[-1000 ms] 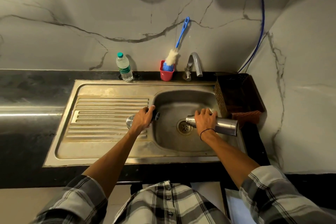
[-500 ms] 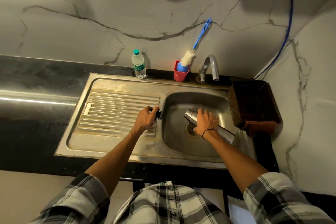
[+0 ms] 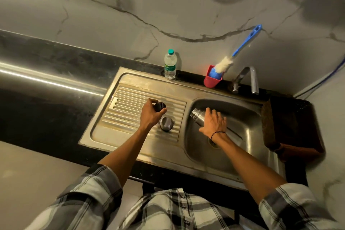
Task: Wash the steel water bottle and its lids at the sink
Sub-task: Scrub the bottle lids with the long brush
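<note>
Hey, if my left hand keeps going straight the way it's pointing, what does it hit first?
Probably just the ribbed drainboard. The left hand, holding the black lid, points up-right; the red cup lies farther along, though depth is unclear.

Steel bottle (image 3: 197, 117) in basin (image 3: 248, 132); steel lid (image 3: 166, 123) on drainboard (image 3: 130, 106) left.

Grey-veined marble walls (image 3: 130, 5) meet in a corner (dimly lit) above a black countertop (image 3: 46, 84).

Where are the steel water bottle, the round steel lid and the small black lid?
steel water bottle (image 3: 196, 115), head view, threaded neck end in the basin
round steel lid (image 3: 166, 123), head view, top face, on the drainboard
small black lid (image 3: 161, 106), head view, exposed side, in the left hand (image 3: 151, 113)
</note>
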